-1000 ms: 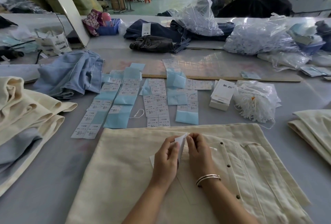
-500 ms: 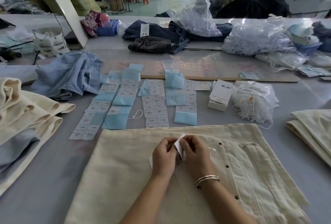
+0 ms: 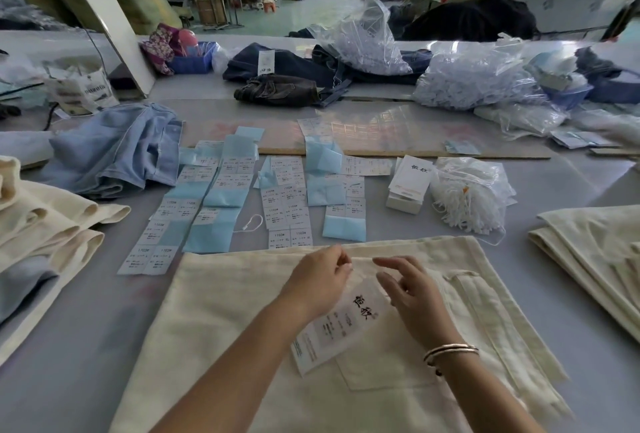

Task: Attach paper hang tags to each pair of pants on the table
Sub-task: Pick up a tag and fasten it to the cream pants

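Hang tag (image 3: 341,323) now flat on pants (image 3: 242,328), released; both hands apart, left hand (image 3: 320,280) loosely curled, right hand (image 3: 414,297) spread.

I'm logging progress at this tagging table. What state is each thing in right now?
hang tag: lying flat, face up, on the cream pants
cream pants: spread flat on the table
left hand: fingers curled at the tag's top end; whether they hold anything cannot be told
right hand: open, above the tag
bag of strings: open
stack of tags: piled upright
blue pants: crumpled
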Demonstrator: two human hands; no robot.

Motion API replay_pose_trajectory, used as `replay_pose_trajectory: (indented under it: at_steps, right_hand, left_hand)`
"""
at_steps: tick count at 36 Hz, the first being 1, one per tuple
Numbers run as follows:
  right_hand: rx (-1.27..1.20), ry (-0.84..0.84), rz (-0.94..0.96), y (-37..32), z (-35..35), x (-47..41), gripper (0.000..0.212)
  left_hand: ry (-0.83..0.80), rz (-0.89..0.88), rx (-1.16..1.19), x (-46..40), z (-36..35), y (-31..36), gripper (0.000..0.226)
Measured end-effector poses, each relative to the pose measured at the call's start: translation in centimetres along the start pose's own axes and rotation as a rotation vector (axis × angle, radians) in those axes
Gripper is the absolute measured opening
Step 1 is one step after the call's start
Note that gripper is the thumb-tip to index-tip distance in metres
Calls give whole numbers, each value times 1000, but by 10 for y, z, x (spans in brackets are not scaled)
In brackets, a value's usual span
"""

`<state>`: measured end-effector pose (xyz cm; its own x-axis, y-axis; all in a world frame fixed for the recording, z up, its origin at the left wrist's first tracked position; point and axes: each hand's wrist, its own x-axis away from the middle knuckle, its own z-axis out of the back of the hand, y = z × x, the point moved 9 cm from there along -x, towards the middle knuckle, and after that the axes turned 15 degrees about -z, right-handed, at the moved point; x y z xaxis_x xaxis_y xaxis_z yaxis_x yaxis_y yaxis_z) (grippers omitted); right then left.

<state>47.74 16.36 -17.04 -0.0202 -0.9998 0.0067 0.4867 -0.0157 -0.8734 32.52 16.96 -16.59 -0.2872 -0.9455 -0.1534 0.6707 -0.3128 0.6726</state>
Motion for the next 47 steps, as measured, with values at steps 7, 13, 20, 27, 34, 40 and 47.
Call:
replay_pose_trajectory:
  at_steps: [7,13,20,27,34,40,47]
  right_hand:
    - [-375,-19,-202,20,11,0,10]
    - [-483,149,-404,68,73,4,7]
    - [-74,304,-414,92,129,-2,10]
    - [167,305,-390,89,125,-10,7]
    - [343,334,-401,88,115,-19,11]
    - [401,333,-493,97,109,-32,18]
    - [238,395,-437,93,105,-28,11]
  left_hand:
    - [89,-103,274,-12,-19,32,6]
    - [34,-57,252,-29,-62,31,15]
    - [-42,-90,-104,-73,-109,57,24]
    - [-137,-68,-247,-99,-140,74,31]
    - [-107,181,244,-98,-142,52,19]
    - [-174,247,627,-94,-149,48,14]
    - [-106,146,634,-94,-144,41,9]
